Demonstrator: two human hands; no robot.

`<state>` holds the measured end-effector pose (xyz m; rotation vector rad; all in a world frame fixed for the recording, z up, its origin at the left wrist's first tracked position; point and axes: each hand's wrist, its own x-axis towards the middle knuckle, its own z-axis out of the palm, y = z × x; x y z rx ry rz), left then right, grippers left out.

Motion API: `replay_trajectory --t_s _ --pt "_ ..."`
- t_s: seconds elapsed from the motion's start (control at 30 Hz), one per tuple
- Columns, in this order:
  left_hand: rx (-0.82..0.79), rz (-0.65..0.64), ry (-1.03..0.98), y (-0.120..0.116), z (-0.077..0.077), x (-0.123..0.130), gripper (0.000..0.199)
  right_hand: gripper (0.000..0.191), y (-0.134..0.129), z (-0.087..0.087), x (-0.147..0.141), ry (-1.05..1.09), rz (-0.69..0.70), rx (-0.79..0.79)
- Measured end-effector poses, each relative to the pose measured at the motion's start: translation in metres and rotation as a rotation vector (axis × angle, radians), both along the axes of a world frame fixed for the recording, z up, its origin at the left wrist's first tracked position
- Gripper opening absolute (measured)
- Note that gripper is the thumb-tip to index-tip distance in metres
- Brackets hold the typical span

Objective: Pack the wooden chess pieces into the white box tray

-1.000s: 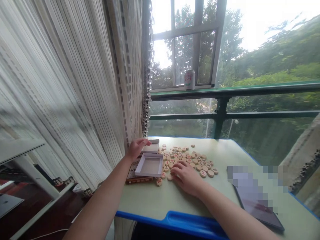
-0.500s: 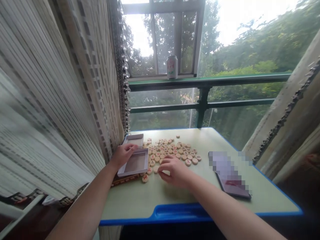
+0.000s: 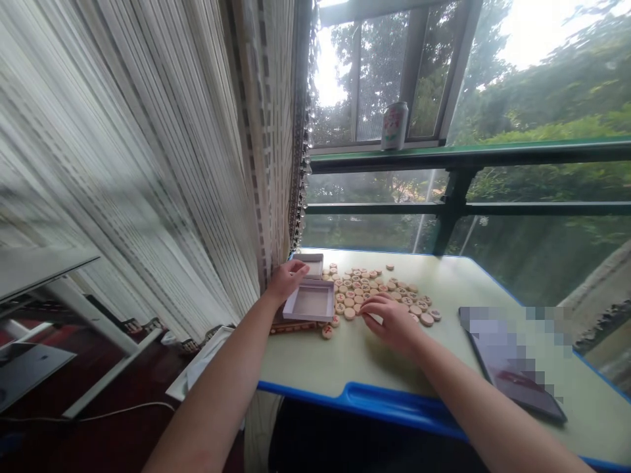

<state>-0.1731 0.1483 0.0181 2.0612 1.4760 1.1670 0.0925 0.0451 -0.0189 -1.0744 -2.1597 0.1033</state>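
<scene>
My left hand (image 3: 286,280) reaches over two shallow white box halves, its fingers stretched out above the far box half (image 3: 315,257) and beside the near box half (image 3: 308,302). Nothing shows in its grip. Many round wooden Chinese chess pieces (image 3: 350,314), some with red or dark characters, lie spread to the right of the boxes. My right hand (image 3: 392,323) is at the near edge of the spread. Its thumb and index finger pinch together at the rim of a piece, whose outline the fingertips partly hide.
Under the near box lies a brown wooden-looking board (image 3: 298,328). A phone (image 3: 513,368), partly blurred out, rests on the right of the pale table (image 3: 315,364) with its blue rim. A can (image 3: 394,126) stands on the window ledge. String curtains (image 3: 197,151) hang on the left.
The view has turned left, so the table sits further right. My left hand has shifted slightly towards the far box half. My right hand stays low beside the pieces.
</scene>
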Motion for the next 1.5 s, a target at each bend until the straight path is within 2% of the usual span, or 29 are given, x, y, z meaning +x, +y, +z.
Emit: replay_trajectory --t_s 0.17,0.37,0.43,0.6,0.8,0.87,0.97,1.07,1.13,1.2,1.33,1.4,1.5 --pt "-0.059 0.021 0.056 0.003 0.001 -0.008 0.042 0.020 0.006 -0.003 0.007 0.014 -0.089 0.006" --pt "-0.004 0.174 0.308 -0.001 0.004 -0.011 0.039 0.024 0.005 0.001 0.009 0.046 -0.100 0.047" --pt "-0.001 0.166 0.388 -0.005 0.005 -0.010 0.036 0.023 0.006 0.001 0.010 0.040 -0.155 0.046" --pt "-0.061 0.019 0.457 -0.010 0.007 -0.009 0.031 0.020 0.012 -0.002 0.016 0.025 -0.360 0.030" --pt "-0.013 -0.150 0.360 -0.011 0.009 -0.002 0.025 0.021 0.014 0.001 0.022 0.144 -0.338 0.027" --pt "0.010 -0.213 0.289 -0.017 0.011 0.008 0.028 0.026 0.012 0.004 0.021 0.209 -0.326 -0.025" --pt "0.057 -0.380 0.269 -0.033 0.011 0.030 0.030 0.038 0.009 0.010 0.018 0.417 -0.325 -0.185" --pt "0.131 -0.486 0.317 -0.051 0.006 0.052 0.027 0.044 0.006 0.020 0.020 0.671 -0.423 -0.227" --pt "0.169 -0.542 0.385 -0.060 0.001 0.063 0.028 0.040 0.003 0.027 0.026 0.706 -0.505 -0.256" --pt "0.211 -0.598 0.478 -0.066 -0.005 0.071 0.030 0.035 0.002 0.033 0.034 0.618 -0.516 -0.342" --pt "0.299 -0.576 0.638 -0.067 -0.012 0.080 0.036 0.032 0.000 0.034 0.042 0.259 -0.289 -0.559" --pt "0.312 -0.545 0.668 -0.066 -0.014 0.081 0.036 0.027 -0.001 0.030 0.041 0.094 -0.242 -0.553" --pt "0.309 -0.508 0.621 -0.065 -0.013 0.079 0.034 0.018 -0.002 0.026 0.036 -0.100 -0.285 -0.493"
